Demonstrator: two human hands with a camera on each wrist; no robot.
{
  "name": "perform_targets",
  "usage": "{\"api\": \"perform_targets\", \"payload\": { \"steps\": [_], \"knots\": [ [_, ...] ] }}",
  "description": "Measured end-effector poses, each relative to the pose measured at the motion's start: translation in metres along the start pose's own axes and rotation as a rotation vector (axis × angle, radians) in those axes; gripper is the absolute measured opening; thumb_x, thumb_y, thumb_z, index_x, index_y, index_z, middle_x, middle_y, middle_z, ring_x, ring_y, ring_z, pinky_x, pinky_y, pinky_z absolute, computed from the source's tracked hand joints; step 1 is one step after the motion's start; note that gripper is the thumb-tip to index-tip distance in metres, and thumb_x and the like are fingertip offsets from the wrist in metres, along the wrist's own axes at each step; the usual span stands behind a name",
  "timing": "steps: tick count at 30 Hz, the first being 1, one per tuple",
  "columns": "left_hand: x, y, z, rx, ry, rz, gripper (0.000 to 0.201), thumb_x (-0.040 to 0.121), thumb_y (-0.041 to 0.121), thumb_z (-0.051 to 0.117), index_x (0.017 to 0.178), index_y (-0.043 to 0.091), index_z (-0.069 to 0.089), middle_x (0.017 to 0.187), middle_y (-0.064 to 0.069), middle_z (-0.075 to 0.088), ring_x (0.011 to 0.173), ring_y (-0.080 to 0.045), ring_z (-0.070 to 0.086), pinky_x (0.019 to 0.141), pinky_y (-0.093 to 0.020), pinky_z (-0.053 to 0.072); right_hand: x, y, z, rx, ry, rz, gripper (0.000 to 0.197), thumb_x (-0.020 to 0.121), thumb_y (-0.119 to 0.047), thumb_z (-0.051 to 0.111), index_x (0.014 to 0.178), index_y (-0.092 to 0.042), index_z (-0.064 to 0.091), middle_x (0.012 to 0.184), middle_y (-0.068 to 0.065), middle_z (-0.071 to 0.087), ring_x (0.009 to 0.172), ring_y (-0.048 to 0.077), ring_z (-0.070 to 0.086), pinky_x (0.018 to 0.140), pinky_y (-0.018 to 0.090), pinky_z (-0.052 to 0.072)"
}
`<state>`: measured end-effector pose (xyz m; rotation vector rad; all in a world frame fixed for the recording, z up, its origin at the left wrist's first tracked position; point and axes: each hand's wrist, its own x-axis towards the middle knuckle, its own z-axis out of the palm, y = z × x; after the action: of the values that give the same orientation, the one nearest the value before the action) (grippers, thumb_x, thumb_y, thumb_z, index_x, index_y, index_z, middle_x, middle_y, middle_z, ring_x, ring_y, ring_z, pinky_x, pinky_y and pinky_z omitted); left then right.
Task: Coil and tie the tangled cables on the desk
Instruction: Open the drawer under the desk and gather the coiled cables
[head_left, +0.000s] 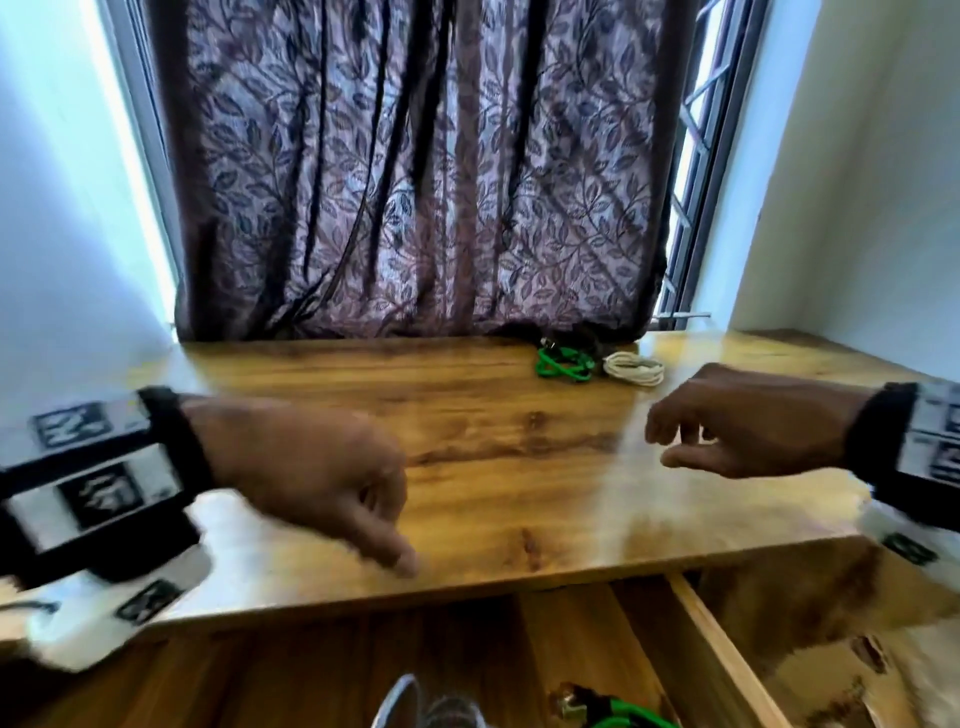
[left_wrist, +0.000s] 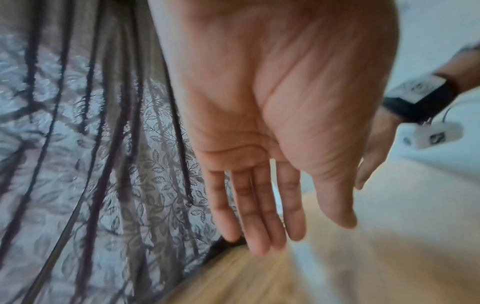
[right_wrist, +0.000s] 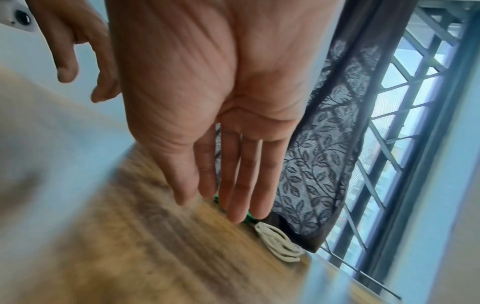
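Right hand (right_wrist: 207, 86) fingers straight, white coiled cable (right_wrist: 279, 243) on desk (right_wrist: 168, 246)

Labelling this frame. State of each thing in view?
left hand: empty, above desk
right hand: empty, fingers relaxed
green cable: coiled, on desk by curtain
white cable: coiled, beside green cable
drawer: open, another green cable inside
curtain: drawn

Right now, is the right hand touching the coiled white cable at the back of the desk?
Apart. The head view shows bare wooden desk between the right hand and the coiled white cable, which lies by the patterned curtain.
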<state>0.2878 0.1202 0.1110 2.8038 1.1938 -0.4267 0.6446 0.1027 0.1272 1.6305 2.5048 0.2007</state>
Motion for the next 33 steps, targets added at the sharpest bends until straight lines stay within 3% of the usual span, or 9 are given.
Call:
{"api": "perform_targets", "payload": {
  "steps": [4,9,12,16,19,21,24,27,33],
  "knots": [
    [0.072,-0.015,-0.054,0.167,0.155,0.055,0.045,0.093,0.058,0.067,0.098,0.015,0.078,0.089,-0.001,0.077,0.083,-0.021,0.068,0.072,-0.031,0.05,0.041,0.037,0.009,-0.124,-0.026,0.067,0.033,0.101,-0.04,0.063,0.13,-0.024,0.066,0.122,-0.003,0.068,0.119,0.015,0.058,0.098,0.029,0.044],
    [0.189,-0.025,-0.076,0.352,0.259,0.02,0.06,0.1,0.054,0.058,0.144,0.014,0.056,0.137,-0.014,0.058,0.125,-0.034,0.055,0.102,-0.041,0.048,0.096,0.074,0.021,-0.028,-0.002,0.178,0.026,0.095,-0.025,0.066,0.117,-0.012,0.074,0.118,0.011,0.072,0.118,0.03,0.064,0.096,0.037,0.05],
    [0.254,-0.029,-0.07,0.334,0.302,-0.063,0.063,0.1,0.051,0.057,0.152,0.02,0.043,0.148,-0.011,0.046,0.135,-0.035,0.043,0.107,-0.051,0.045,0.122,0.089,0.035,0.004,-0.023,0.221,0.027,0.095,-0.014,0.065,0.121,-0.007,0.07,0.123,0.017,0.071,0.117,0.036,0.064,0.097,0.037,0.052],
    [0.316,-0.022,-0.055,0.303,0.307,-0.129,0.069,0.104,0.047,0.05,0.162,0.022,0.024,0.161,-0.003,0.032,0.146,-0.03,0.031,0.113,-0.049,0.038,0.152,0.111,0.06,0.044,-0.027,0.305,0.04,0.104,-0.012,0.058,0.142,-0.001,0.056,0.147,0.021,0.054,0.137,0.033,0.051,0.109,0.036,0.039],
    [0.353,-0.016,-0.049,0.297,0.307,-0.119,0.064,0.105,0.041,0.047,0.161,0.02,0.024,0.162,-0.002,0.035,0.147,-0.028,0.032,0.114,-0.049,0.036,0.161,0.13,0.072,0.104,-0.055,0.301,0.041,0.107,-0.016,0.05,0.147,-0.007,0.051,0.153,0.015,0.05,0.138,0.03,0.05,0.118,0.046,0.039],
    [0.366,-0.016,-0.047,0.265,0.293,-0.114,0.054,0.104,0.037,0.048,0.153,0.021,0.035,0.155,-0.005,0.046,0.14,-0.03,0.041,0.112,-0.049,0.04,0.164,0.138,0.076,0.089,-0.025,0.298,0.044,0.104,-0.023,0.054,0.147,-0.012,0.05,0.153,0.015,0.051,0.137,0.036,0.052,0.114,0.052,0.043],
    [0.377,-0.014,-0.046,0.204,0.307,-0.095,0.043,0.101,0.029,0.052,0.143,0.025,0.046,0.142,-0.008,0.059,0.133,-0.032,0.054,0.107,-0.043,0.045,0.163,0.137,0.073,0.029,0.02,0.223,0.044,0.107,-0.016,0.049,0.15,-0.006,0.048,0.155,0.019,0.048,0.141,0.037,0.048,0.112,0.04,0.038],
    [0.38,-0.013,-0.048,0.152,0.311,-0.077,0.038,0.098,0.024,0.058,0.136,0.022,0.054,0.136,-0.005,0.064,0.13,-0.029,0.057,0.102,-0.04,0.048,0.156,0.137,0.066,0.033,0.048,0.238,0.04,0.105,-0.011,0.051,0.143,0.0,0.052,0.151,0.021,0.052,0.139,0.038,0.047,0.109,0.038,0.034],
    [0.369,-0.022,-0.052,-0.032,0.255,-0.065,0.07,0.084,0.014,0.068,0.149,0.032,0.048,0.138,-0.013,0.059,0.128,-0.035,0.059,0.105,-0.038,0.049,0.157,0.15,0.071,0.026,-0.091,0.225,0.057,0.092,-0.021,0.061,0.146,-0.009,0.05,0.152,0.02,0.049,0.144,0.037,0.042,0.122,0.054,0.028]
  ]
}}
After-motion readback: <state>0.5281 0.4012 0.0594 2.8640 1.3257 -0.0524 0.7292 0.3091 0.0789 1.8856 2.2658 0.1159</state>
